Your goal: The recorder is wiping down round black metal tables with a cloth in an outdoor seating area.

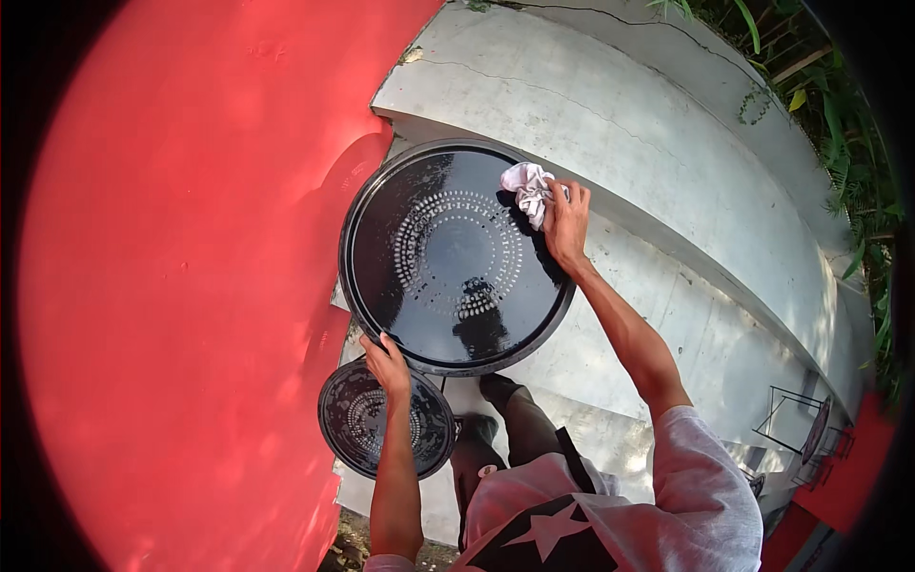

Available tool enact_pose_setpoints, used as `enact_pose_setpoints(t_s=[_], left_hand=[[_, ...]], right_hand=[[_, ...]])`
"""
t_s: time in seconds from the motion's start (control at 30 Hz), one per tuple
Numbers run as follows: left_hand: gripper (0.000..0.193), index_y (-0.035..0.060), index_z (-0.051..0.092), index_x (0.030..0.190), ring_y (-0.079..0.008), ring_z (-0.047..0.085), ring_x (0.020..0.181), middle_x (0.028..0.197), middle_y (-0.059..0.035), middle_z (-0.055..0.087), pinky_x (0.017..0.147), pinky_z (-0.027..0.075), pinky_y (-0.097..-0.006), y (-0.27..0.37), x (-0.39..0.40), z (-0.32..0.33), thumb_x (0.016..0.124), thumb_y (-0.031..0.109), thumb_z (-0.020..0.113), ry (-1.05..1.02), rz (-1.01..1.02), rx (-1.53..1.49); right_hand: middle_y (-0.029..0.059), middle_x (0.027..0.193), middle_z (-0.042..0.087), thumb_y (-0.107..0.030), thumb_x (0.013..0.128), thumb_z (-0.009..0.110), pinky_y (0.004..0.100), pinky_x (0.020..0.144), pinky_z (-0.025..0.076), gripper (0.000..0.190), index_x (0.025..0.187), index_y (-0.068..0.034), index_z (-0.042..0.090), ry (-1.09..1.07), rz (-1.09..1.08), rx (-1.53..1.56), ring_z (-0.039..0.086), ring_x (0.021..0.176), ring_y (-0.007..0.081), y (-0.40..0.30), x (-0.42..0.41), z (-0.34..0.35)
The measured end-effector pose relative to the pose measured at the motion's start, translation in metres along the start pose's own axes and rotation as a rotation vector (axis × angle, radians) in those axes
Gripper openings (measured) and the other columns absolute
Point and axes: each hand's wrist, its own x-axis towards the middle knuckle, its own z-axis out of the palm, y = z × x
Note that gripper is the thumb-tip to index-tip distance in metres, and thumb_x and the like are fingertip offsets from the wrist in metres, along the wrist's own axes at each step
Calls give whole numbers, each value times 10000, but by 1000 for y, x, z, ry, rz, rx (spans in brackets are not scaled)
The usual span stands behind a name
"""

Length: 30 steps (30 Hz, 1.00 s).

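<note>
Before me is a large round black tabletop [457,247] with a raised rim. Its surface is glossy and looks wet, and rings of pale oval marks circle its middle. My right hand [567,223] holds a crumpled whitish cloth [527,191] against the upper right part, near the rim. At the lower left, my left hand [387,365] holds the tabletop's rim, the thumb over its edge. Partly under my left forearm is a smaller round black stool seat [343,443], with similar pale marks and wet-looking patches.
A red wall [193,250] runs along my left, close to the tabletop. Pale concrete steps [572,93] curve away ahead and to the right. Black metal-framed furniture [793,422] stands at the far right. Green plants [843,136] edge the steps at upper right.
</note>
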Motion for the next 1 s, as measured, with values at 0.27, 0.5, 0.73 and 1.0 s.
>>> enact_pose_setpoints(t_s=[0.27, 0.5, 0.73, 1.0], left_hand=[[385, -13, 409, 1259, -490, 563, 952, 1024, -311, 603, 825, 412, -518, 13, -1, -6, 990, 255, 470, 13, -98, -51], [409, -16, 413, 1287, -486, 565, 985, 1075, -311, 604, 848, 411, -510, 11, -6, -3, 1005, 277, 450, 7, -181, -73], [708, 4, 333, 1436, -354, 421, 1299, 1483, -221, 356, 1075, 330, -415, -35, -18, 33, 1020, 570, 240, 35, -132, -580], [927, 169, 411, 1443, -300, 326, 1397, 1490, -40, 408, 1158, 226, -521, -47, 19, -6, 794, 828, 363, -432, -739, -1662]], right_hand=[[136, 1134, 594, -179, 881, 564, 470, 877, 459, 252, 1110, -168, 667, -44, 252, -236, 496, 1096, 363, -62, 116, 129], [103, 1143, 561, -145, 839, 575, 437, 903, 436, 329, 1152, -202, 660, -455, -371, -92, 472, 1161, 327, -206, 63, 177], [22, 1074, 582, -257, 832, 575, 423, 912, 407, 197, 958, -227, 724, -362, -820, 134, 448, 1193, 280, -249, -83, 149], [14, 1143, 542, -232, 819, 590, 424, 922, 414, 203, 1003, -216, 674, -455, -779, 141, 448, 1173, 249, -199, -164, 35]])
